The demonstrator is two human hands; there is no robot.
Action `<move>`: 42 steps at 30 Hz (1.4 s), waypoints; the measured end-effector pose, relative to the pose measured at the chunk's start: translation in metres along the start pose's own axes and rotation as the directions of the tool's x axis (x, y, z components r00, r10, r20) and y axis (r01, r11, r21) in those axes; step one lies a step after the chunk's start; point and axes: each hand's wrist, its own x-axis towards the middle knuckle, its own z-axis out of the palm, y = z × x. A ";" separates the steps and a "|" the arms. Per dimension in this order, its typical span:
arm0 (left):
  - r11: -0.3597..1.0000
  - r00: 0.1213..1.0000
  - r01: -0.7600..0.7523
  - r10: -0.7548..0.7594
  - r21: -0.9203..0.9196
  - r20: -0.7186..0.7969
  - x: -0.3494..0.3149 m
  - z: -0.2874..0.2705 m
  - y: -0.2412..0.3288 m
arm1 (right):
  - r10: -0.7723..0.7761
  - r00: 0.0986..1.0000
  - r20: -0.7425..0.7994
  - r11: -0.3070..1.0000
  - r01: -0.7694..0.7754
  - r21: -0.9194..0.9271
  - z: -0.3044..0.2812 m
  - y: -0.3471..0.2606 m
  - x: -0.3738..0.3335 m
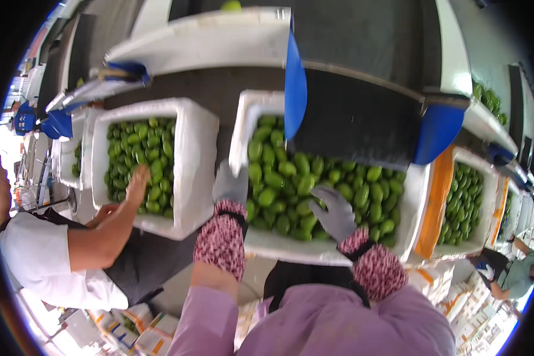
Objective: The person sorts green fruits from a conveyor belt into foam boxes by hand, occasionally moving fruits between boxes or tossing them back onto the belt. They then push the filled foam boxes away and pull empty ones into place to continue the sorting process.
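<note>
I see green fruits (272,180) heaped in a white box (417,188), their long axes pointing in mixed directions; the box's own runs left to right. The right hand (336,212), thumb and fingers spread, is at the fruits. The left hand (230,181) is by the left wall; its grip I can't tell. A black chute (356,118) hides the box's far part.

My left grip (230,183), grey-gloved, is at the left wall of the white foam box (418,185). My right grip (326,204), spread and likewise gloved, is at the green fruit (275,180) inside. Leftward, a co-worker's bare hand (138,185) is at a second box (197,163).
</note>
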 end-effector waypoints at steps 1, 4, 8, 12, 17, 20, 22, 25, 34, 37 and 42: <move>1.000 1.000 0.022 -0.022 -0.003 0.020 0.003 0.003 -0.007 | -0.019 0.991 -0.131 0.995 0.032 0.095 -0.010 -0.015 0.009; 0.998 0.997 0.058 -0.059 0.018 0.049 -0.001 -0.001 -0.003 | -0.221 0.813 -0.539 0.962 0.274 0.019 -0.072 -0.054 0.058; 0.999 0.999 0.043 -0.043 0.010 0.032 -0.003 -0.001 0.000 | -0.341 0.705 -0.622 0.925 0.369 -0.089 -0.148 -0.123 0.154; 0.996 0.994 0.085 -0.086 0.012 0.070 -0.003 -0.010 0.009 | -0.616 0.758 -0.215 0.763 0.504 -0.405 -0.181 -0.215 0.261; 0.995 0.988 0.102 -0.101 -0.004 0.117 -0.002 -0.011 0.005 | -0.356 0.800 0.482 0.578 0.594 -0.559 -0.144 -0.310 0.377; 0.998 0.994 0.064 -0.062 -0.022 0.092 0.000 -0.005 0.004 | -0.195 0.696 0.692 0.443 0.691 -0.571 -0.097 -0.336 0.428; 0.998 0.996 0.069 -0.069 -0.006 0.058 -0.001 -0.002 -0.006 | -0.118 0.631 0.767 0.468 0.716 -0.518 -0.061 -0.356 0.425; 0.998 0.995 0.066 -0.066 0.003 0.077 0.002 -0.005 -0.005 | -0.125 0.575 0.809 0.506 0.738 -0.446 -0.031 -0.328 0.444; 0.999 0.999 0.032 -0.032 -0.002 0.034 0.002 -0.004 0.000 | -0.023 0.613 0.790 0.599 0.641 -0.480 -0.118 -0.229 0.419; 1.000 0.998 0.025 -0.025 -0.016 0.050 0.002 -0.003 -0.002 | -0.032 0.708 0.705 0.838 0.403 -0.368 -0.142 -0.178 0.389; 0.999 0.997 0.037 -0.035 -0.021 0.067 0.003 -0.010 0.004 | 0.058 0.701 0.711 0.900 0.271 -0.340 -0.203 -0.155 0.361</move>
